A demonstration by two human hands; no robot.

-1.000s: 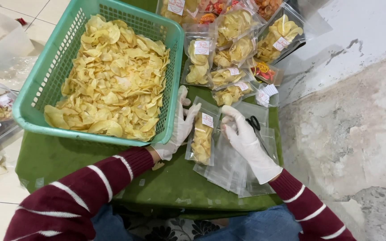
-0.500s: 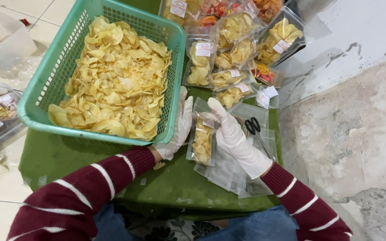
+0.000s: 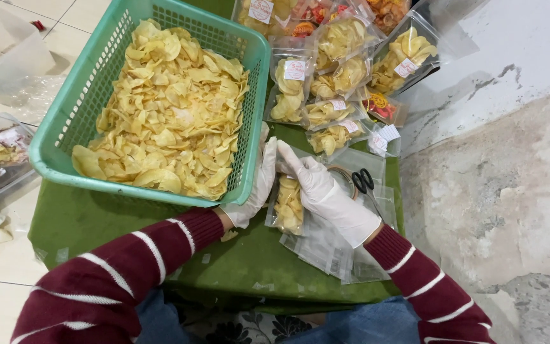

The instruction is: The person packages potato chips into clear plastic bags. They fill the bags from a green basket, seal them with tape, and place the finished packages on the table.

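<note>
Both my hands wear white gloves and hold a clear plastic pouch of yellow chips [image 3: 289, 204] upright above the green cloth. My left hand [image 3: 255, 188] grips the pouch's left edge, beside the basket's near right corner. My right hand [image 3: 323, 188] pinches the pouch's top right edge, fingers pointing up and left. A teal plastic basket [image 3: 58, 137] heaped with loose yellow chips [image 3: 170, 108] stands to the left of my hands.
Several filled, labelled chip pouches [image 3: 326, 83] lie beyond my hands. Empty clear pouches [image 3: 326, 245] are stacked under my right wrist, with black scissors [image 3: 364, 183] and a tape roll [image 3: 345, 178] beside them. The green cloth [image 3: 97, 226] covers a low table. A clear tub [image 3: 1, 51] stands far left.
My right hand moved up and left onto the pouch's top edge. The pouch shifted slightly toward the basket. My left hand stayed on the pouch.
</note>
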